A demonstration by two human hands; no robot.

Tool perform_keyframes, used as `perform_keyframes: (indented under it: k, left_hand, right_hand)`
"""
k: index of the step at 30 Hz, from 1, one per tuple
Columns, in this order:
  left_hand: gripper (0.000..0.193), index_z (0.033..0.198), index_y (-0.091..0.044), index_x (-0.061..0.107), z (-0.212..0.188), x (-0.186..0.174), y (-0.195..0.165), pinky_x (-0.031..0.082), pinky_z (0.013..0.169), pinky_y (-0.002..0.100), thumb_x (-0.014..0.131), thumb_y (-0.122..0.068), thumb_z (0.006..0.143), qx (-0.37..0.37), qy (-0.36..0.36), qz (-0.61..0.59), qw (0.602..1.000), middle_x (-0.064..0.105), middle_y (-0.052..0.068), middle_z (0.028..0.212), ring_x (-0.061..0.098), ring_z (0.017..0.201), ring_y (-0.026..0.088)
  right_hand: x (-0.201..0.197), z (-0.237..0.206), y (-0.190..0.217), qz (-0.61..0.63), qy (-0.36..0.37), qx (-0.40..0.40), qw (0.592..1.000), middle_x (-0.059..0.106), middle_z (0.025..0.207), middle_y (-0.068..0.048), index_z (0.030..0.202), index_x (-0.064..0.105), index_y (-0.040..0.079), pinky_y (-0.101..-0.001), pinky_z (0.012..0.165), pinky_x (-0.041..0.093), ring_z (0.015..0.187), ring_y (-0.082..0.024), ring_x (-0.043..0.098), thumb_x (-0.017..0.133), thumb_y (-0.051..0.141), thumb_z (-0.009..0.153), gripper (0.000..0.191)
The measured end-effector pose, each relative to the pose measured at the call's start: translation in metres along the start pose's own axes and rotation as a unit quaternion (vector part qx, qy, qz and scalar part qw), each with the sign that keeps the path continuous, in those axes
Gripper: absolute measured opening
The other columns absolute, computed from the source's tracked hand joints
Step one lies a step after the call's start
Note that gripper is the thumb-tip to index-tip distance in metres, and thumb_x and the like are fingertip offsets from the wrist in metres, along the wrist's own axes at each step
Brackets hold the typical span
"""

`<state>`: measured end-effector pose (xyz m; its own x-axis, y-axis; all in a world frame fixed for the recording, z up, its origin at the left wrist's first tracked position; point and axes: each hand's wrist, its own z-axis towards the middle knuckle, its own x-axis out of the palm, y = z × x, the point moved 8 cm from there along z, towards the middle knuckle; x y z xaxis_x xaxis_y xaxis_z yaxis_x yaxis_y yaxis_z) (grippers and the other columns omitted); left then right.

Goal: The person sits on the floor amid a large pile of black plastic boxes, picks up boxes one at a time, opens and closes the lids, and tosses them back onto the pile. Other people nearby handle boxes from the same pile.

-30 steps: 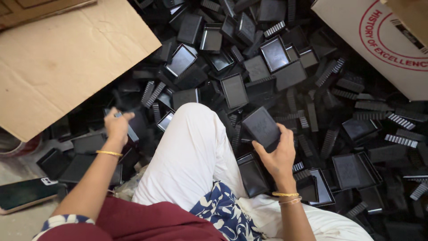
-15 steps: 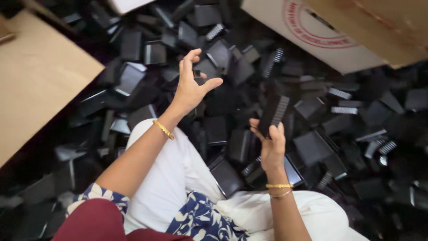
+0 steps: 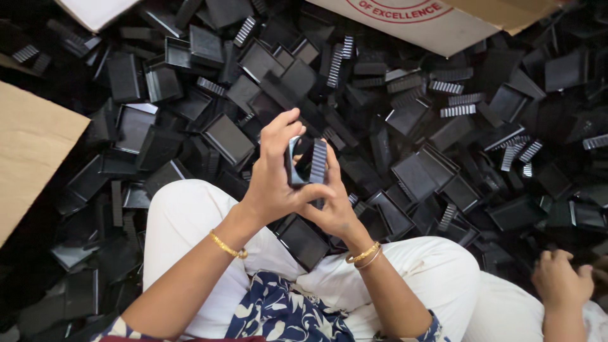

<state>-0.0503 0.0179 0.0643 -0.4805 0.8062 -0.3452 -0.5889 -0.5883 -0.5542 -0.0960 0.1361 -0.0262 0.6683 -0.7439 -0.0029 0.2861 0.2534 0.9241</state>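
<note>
While both hands meet near the middle of the frame, they grip a small black plastic piece (image 3: 308, 161) between them, held up above the person's lap. The piece has a ribbed, comb-like edge on its right side and a glossy curved part on its left; whether it is one part or two pressed together cannot be told. The left hand (image 3: 275, 171) closes around it from the left, fingers curled over the top and thumb reaching across below. The right hand (image 3: 332, 206) clasps it from underneath and the right, one finger lying along the ribbed edge. Each wrist carries a gold bangle (image 3: 228, 246).

Below the hands, white trousers (image 3: 190, 221) cover the bent knees, and a blue-and-white patterned garment (image 3: 278, 313) shows at the bottom centre. A black tray-like part (image 3: 304, 239) rests against the trousers just under the hands.

All around lies a deep heap of black plastic parts (image 3: 411, 171), shallow rectangular trays and ribbed strips, spread across most of the frame. A flat sheet of brown cardboard (image 3: 28, 158) sits at the left edge. A white carton with a red printed ring (image 3: 411, 22) lies along the top right. At the lower right corner another person's hand (image 3: 560, 275) rests loosely curled, well apart from the gripped piece.
</note>
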Motion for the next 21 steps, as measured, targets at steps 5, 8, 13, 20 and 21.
perform_keyframes:
  k: [5, 8, 13, 20, 21]
  left_hand:
    - [0.108, 0.15, -0.009, 0.03, 0.0, -0.001, -0.022, 0.053, 0.113, 0.047, 0.088, -0.056, 0.072, 0.052, 0.046, 0.0, 0.998, 0.042, 0.029, 0.153, 0.054, 0.139, 0.046]
    - [0.107, 0.154, -0.013, 0.025, -0.001, 0.001, -0.031, 0.055, 0.115, 0.045, 0.087, -0.056, 0.078, 0.093, 0.078, 0.008, 0.993, 0.04, 0.029, 0.159, 0.055, 0.142, 0.045]
    - [0.11, 0.155, -0.013, 0.023, -0.006, 0.002, -0.03, 0.055, 0.113, 0.043, 0.088, -0.059, 0.078, 0.108, 0.116, 0.001, 0.987, 0.039, 0.03, 0.16, 0.057, 0.139, 0.045]
    - [0.122, 0.158, -0.011, 0.018, -0.008, 0.005, -0.025, 0.034, 0.126, 0.051, 0.088, -0.055, 0.068, 0.047, 0.111, -0.102, 0.988, 0.027, 0.036, 0.16, 0.036, 0.152, 0.048]
    - [0.123, 0.159, -0.01, 0.017, -0.008, 0.004, -0.025, 0.033, 0.128, 0.051, 0.088, -0.055, 0.07, 0.044, 0.109, -0.106, 0.987, 0.025, 0.035, 0.162, 0.033, 0.154, 0.047]
  right_hand:
    - [0.0, -0.001, 0.004, -0.122, 0.058, -0.027, 0.991, 0.039, 0.163, -0.018, 0.167, 0.009, 0.004, -0.0369, 0.121, 0.038, 0.146, -0.029, 0.048, 0.079, 0.013, 0.082, 0.111]
    - [0.001, -0.007, 0.004, -0.131, 0.062, -0.072, 0.987, 0.034, 0.167, -0.019, 0.168, 0.008, 0.005, -0.035, 0.122, 0.039, 0.148, -0.028, 0.047, 0.075, 0.02, 0.092, 0.102]
    - [0.0, -0.017, -0.044, 0.173, -0.005, 0.154, 0.973, 0.055, 0.142, -0.013, 0.171, 0.015, 0.006, -0.0295, 0.098, 0.05, 0.116, -0.016, 0.058, 0.039, 0.045, 0.112, 0.074]
    - [0.01, -0.01, -0.042, 0.178, -0.042, 0.141, 0.973, 0.052, 0.142, -0.006, 0.168, 0.01, 0.014, -0.0295, 0.102, 0.048, 0.12, -0.014, 0.057, 0.056, 0.041, 0.102, 0.085]
    - [0.012, -0.008, -0.027, 0.04, -0.014, 0.071, 0.997, 0.052, 0.143, -0.006, 0.167, 0.005, 0.016, -0.0305, 0.104, 0.047, 0.12, -0.015, 0.058, 0.067, 0.037, 0.095, 0.097]
